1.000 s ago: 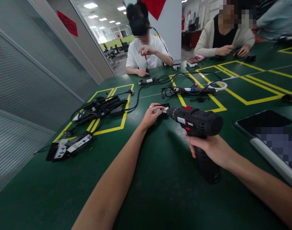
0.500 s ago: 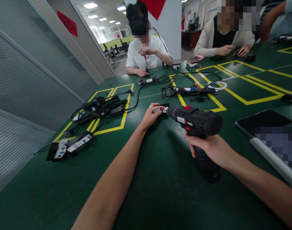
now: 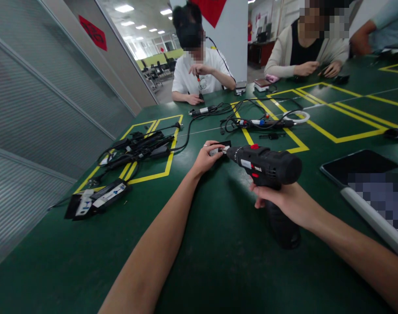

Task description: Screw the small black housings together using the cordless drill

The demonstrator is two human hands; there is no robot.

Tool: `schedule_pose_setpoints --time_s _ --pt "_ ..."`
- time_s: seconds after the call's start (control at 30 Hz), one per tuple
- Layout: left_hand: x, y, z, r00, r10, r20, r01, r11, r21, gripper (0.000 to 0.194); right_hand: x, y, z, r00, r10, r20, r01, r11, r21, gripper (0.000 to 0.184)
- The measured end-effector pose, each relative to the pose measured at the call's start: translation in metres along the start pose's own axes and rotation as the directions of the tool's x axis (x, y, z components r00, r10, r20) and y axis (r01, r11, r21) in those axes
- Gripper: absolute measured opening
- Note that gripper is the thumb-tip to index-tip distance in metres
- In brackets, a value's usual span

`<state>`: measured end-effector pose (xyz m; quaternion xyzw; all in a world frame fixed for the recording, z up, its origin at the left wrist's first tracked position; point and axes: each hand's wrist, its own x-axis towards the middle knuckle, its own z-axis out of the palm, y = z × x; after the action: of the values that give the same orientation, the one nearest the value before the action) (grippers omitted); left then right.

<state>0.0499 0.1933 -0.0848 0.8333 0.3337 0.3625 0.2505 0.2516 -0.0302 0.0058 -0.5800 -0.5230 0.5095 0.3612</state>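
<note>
My right hand is wrapped round the handle of a black cordless drill with red switches. Its chuck points left and away from me, and the tip meets a small black part with a pale metallic piece lying on the green table. My left hand, with a ring on one finger, grips that part from the left, close beside the drill tip. Fingers and chuck hide much of the part, so its exact kind cannot be made out.
Black power adapters with cables lie at left, near black pieces with white labels. An electric screwdriver and cables lie beyond my hands. A large phone-like device is at right. Co-workers sit across the table.
The drill and my right hand have shifted very slightly left, with the tip still at the part. My left hand stays in place. A person at far right has moved an arm.
</note>
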Motion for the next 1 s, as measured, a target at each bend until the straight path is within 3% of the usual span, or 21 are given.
schedule_pose_setpoints --time_s 0.17,0.27,0.4,1.0 --pt "0.0006 0.0001 0.0007 1.000 -0.008 -0.006 0.008 1.000 0.019 0.027 -0.0014 0.0018 0.0009 0.998 -0.052 0.023 0.052 0.999 -0.009 0.017" --pt "0.0008 0.0008 0.0007 1.000 -0.008 -0.005 0.008 1.000 0.014 0.026 -0.0006 0.0033 0.0012 0.996 -0.093 0.014 0.093 0.995 -0.020 0.011" --pt "0.0003 0.0023 -0.0001 1.000 -0.002 0.000 0.002 1.000 0.001 0.027 0.0005 0.0039 0.0019 0.995 -0.098 0.016 0.098 0.995 -0.033 0.005" --pt "0.0016 0.0023 -0.0003 0.999 -0.041 0.013 0.041 0.999 -0.021 0.027 -0.0022 0.0035 0.0049 0.991 -0.130 -0.037 0.130 0.992 0.001 0.013"
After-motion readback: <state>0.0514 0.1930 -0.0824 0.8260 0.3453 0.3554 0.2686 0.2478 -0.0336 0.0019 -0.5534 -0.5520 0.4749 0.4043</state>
